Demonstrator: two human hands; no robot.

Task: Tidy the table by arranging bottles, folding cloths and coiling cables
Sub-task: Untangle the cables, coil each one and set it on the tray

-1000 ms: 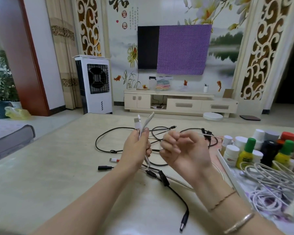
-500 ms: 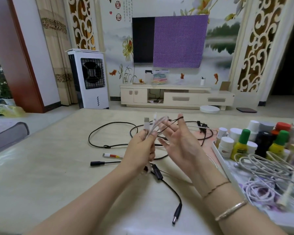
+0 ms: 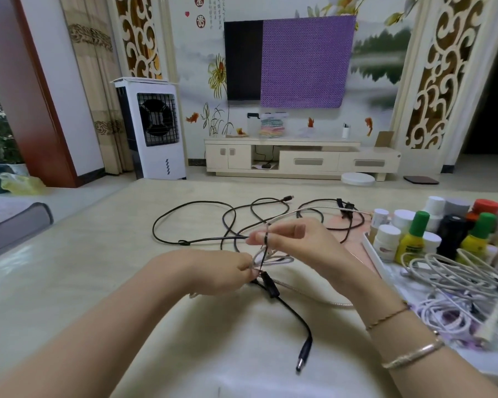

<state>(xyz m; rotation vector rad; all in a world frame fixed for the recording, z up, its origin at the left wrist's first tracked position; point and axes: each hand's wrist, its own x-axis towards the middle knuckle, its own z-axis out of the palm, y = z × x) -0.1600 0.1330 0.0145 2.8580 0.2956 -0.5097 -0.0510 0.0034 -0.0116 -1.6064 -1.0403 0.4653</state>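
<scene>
**Two hands working a silver braided cable above a beige table**

The left hand [image 3: 213, 271] pinches small loops of the silver cable [image 3: 308, 294] between curled fingers; its fingertips and the exact number of loops are hidden behind the knuckles and blurred. The right hand [image 3: 296, 245] is raised just beyond it, thumb and forefinger pressed together on a strand, with a dark band of cable crossing one finger; whether that band is wrapped round the finger cannot be told. The silver cable runs from the hands toward the right and near side, passes under the right forearm and is lost there; another stretch runs away toward the bottles [image 3: 411, 242]. A black cable [image 3: 288, 308] lies on the table [image 3: 69, 282], its long axis running from the hands toward the viewer, plug end nearest. More black cable [image 3: 190, 222] sprawls in loops beyond the hands. White cables [image 3: 454, 277] are heaped in a tray [image 3: 371, 251] at the right, cut off by the frame edge.
</scene>
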